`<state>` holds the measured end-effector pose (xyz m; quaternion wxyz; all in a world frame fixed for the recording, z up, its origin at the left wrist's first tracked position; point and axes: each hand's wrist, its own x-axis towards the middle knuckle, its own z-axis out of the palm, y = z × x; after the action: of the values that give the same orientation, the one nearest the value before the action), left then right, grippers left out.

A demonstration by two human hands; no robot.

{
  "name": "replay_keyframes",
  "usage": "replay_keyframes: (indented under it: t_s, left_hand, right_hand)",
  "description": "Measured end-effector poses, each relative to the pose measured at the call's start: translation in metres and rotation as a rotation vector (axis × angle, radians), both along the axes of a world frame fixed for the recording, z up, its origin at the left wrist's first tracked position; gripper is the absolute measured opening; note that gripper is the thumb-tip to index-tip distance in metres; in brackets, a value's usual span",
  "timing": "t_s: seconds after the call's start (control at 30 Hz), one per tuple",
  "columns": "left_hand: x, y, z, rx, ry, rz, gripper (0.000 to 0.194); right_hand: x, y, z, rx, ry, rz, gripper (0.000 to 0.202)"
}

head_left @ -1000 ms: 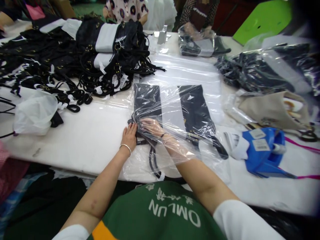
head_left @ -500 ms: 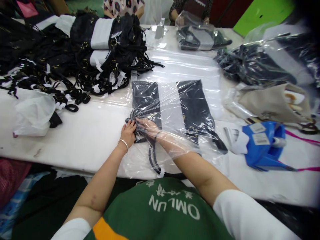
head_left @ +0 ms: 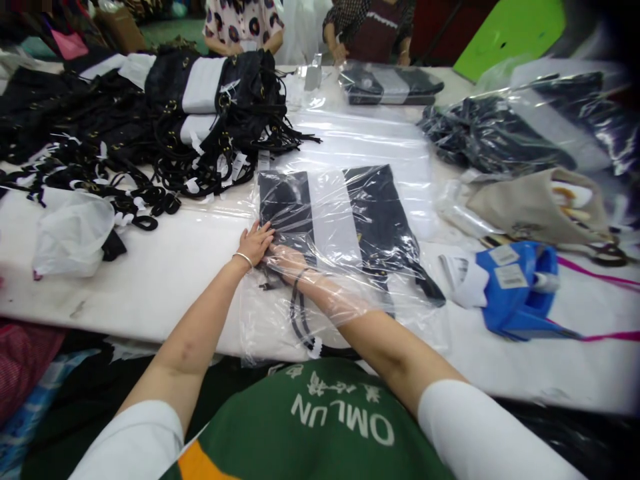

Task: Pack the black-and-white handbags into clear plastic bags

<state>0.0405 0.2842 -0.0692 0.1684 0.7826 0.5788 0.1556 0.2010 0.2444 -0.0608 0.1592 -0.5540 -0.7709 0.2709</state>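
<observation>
A black bag (head_left: 377,193) wrapped with a white paper band (head_left: 333,207) lies flat inside a clear plastic bag (head_left: 345,293) before me. My left hand (head_left: 256,243) rests with fingers stretched out on the plastic at the black bag's left edge. Inside the plastic bag, my right hand (head_left: 286,260) reaches to the same left side, close beside the left hand. Its fingers are blurred by the film, and what they touch there is unclear. A dark cord strap (head_left: 299,310) of the black bag loops down beside my right wrist.
Black bags (head_left: 250,80) with straps and tags are piled left. Clear plastic sheets (head_left: 370,133) lie behind the work. To the right are a blue container (head_left: 520,290), a beige pouch (head_left: 535,203) and bagged goods (head_left: 500,127). Two people stand across the table (head_left: 165,267).
My left hand has shifted up and flattened on the plastic. The gathered cords at the left edge no longer show bunched there. Across the table, a person's packed bag now lies flatter.
</observation>
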Motion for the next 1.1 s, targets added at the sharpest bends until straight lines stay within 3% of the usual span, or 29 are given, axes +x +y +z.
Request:
replay_keyframes:
  t_s: [0.23,0.4,0.5,0.6,0.77,0.9,1.1]
  left_hand:
    - [-0.017,0.007,-0.018,-0.065,0.055,-0.084,0.050]
    - [-0.020,0.015,-0.006,-0.197,0.028,-0.090,0.049]
    - [-0.004,0.013,0.000,-0.083,0.027,-0.056,0.047]
    - [0.016,0.006,-0.006,0.011,0.034,-0.122,0.053]
    - [0.025,0.006,-0.020,-0.042,0.133,-0.132,0.059]
    - [0.022,0.006,-0.023,0.033,0.205,-0.093,0.061]
    - [0.025,0.001,-0.022,0.038,0.276,-0.030,0.063]
  right_hand:
    - [0.019,-0.028,-0.015,0.261,-0.114,0.287,0.048]
    - [0.000,-0.032,-0.007,0.199,-0.203,0.233,0.057]
    - [-0.007,-0.034,-0.002,0.229,-0.234,0.232,0.053]
    - [-0.008,-0.034,-0.006,0.300,-0.255,0.223,0.046]
    - [0.002,-0.032,-0.005,0.390,-0.226,0.247,0.044]
    - [0.046,-0.045,-0.002,0.337,-0.212,0.174,0.045]
    - [0.168,-0.085,-0.011,0.251,-0.285,-0.242,0.056]
